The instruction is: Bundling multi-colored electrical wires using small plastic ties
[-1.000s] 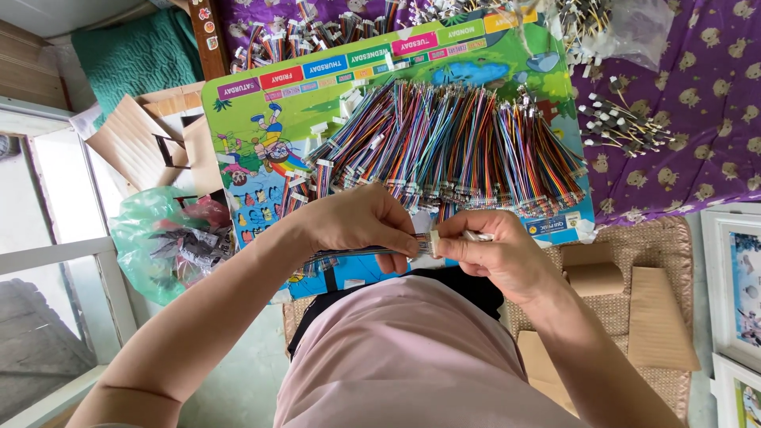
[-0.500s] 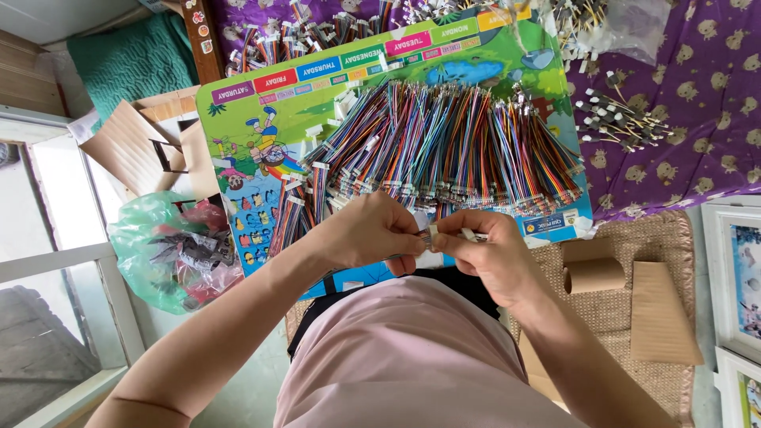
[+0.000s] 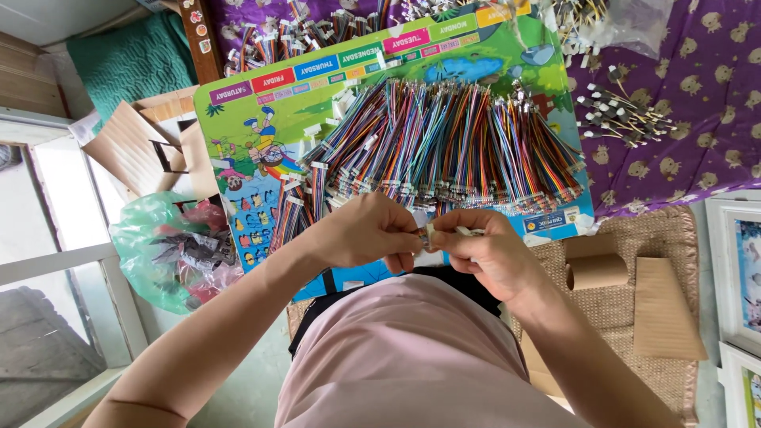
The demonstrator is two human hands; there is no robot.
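Observation:
My left hand (image 3: pixel 372 234) and my right hand (image 3: pixel 483 250) meet in front of my chest, fingertips pinched together on a small white connector piece (image 3: pixel 432 235) with a short wire end. Just beyond them lies a wide fan of multicoloured ribbon cables (image 3: pixel 444 147) with white plugs, spread on a colourful children's board (image 3: pixel 261 127). A few loose cables (image 3: pixel 297 210) lie to the left of the pile, close to my left hand.
A green plastic bag (image 3: pixel 170 250) of scraps sits at the left beside cardboard pieces (image 3: pixel 131 147). Purple patterned cloth (image 3: pixel 682 87) holds small bundled parts (image 3: pixel 622 115). Cardboard rolls (image 3: pixel 594 269) rest on a woven mat (image 3: pixel 658 238). Picture frames (image 3: pixel 737 269) stand at the right edge.
Both hands stay pinched together on the small piece. The view has shifted slightly, with the hands sitting a little lower and right.

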